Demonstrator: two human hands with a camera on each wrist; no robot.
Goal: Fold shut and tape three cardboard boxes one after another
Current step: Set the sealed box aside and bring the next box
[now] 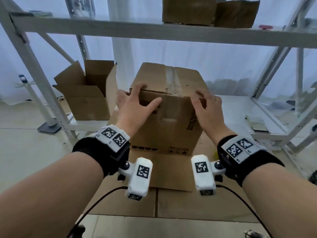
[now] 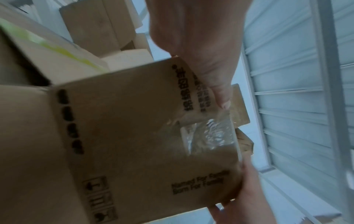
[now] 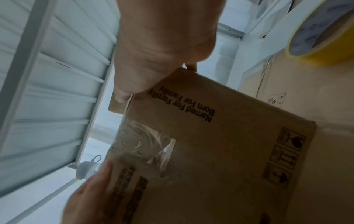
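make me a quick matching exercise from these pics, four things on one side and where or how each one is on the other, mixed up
Things
1. taped box
2. open box
3. tape roll
4. two boxes

Place or state
A. up on the top shelf
B. flaps standing up, to the left
C. yellow, resting on cardboard, seen from the right wrist
D. sealed with clear tape, left hand and right hand on its top corners

Pairs: 1-D, 2-B, 3-C, 4-A
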